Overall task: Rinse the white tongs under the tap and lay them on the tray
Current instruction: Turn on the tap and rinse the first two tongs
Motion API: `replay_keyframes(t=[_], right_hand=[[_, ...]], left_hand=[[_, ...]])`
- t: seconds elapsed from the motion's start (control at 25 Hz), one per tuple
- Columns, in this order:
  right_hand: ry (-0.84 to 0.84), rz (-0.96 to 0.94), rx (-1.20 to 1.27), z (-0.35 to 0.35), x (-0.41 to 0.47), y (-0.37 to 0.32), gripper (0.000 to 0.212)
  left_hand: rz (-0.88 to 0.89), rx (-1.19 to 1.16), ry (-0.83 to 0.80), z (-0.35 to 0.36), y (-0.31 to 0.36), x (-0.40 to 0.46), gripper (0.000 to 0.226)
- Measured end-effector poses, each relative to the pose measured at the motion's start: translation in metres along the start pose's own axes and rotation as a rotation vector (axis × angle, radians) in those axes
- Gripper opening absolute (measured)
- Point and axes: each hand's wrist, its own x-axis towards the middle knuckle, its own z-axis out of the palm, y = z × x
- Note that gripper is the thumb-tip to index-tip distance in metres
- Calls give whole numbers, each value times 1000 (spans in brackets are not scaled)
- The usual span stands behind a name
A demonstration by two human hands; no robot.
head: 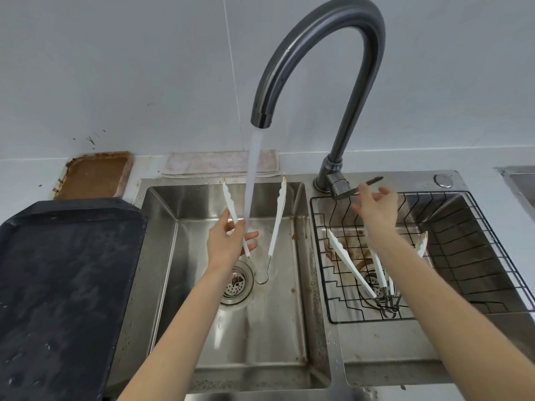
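My left hand (pixel 228 241) grips one arm of a pair of white tongs (pixel 277 218) over the left sink basin (pixel 162 256). The tongs spread open in a V, tips up, and the metal hinge loop hangs near the drain. Water streams from the dark curved tap (pixel 318 47) down between the two arms. My right hand (pixel 376 209) hovers with fingers apart just beside the tap lever (pixel 344 191), holding nothing. A black wet tray (pixel 63 285) lies on the counter to the left.
A black wire basket (pixel 477 256) sits in the right basin with more white tongs (pixel 350 264) inside. A dirty brown tray (pixel 95 175) rests at the back left. A folded cloth (pixel 214 164) lies behind the left basin.
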Motion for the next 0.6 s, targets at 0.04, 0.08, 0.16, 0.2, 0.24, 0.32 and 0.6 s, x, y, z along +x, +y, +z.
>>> replay_keyframes(t=[0.04, 0.08, 0.16, 0.2, 0.24, 0.32, 0.6], right_hand=[[-35, 43, 29, 5, -13, 8, 49], [-115, 93, 48, 13, -28, 15, 45], [-359, 192, 43, 35, -59, 25, 40], [-458, 219, 36, 46, -71, 28, 42], [-522, 234, 34, 57, -79, 29, 46], [-566, 250, 60, 73, -88, 28, 48], [-608, 257, -20, 87, -102, 40, 39]], left_hand=[[-12, -12, -5, 0, -2, -1, 51], [-35, -30, -10, 0, -5, -1, 51], [-102, -66, -22, 1, -11, -2, 45], [-139, -79, -33, 1, -15, -2, 40], [-178, -99, -52, 1, -19, -1, 36], [-263, -174, -89, -2, -29, 1, 40], [-585, -295, -137, -4, -59, 3, 23]])
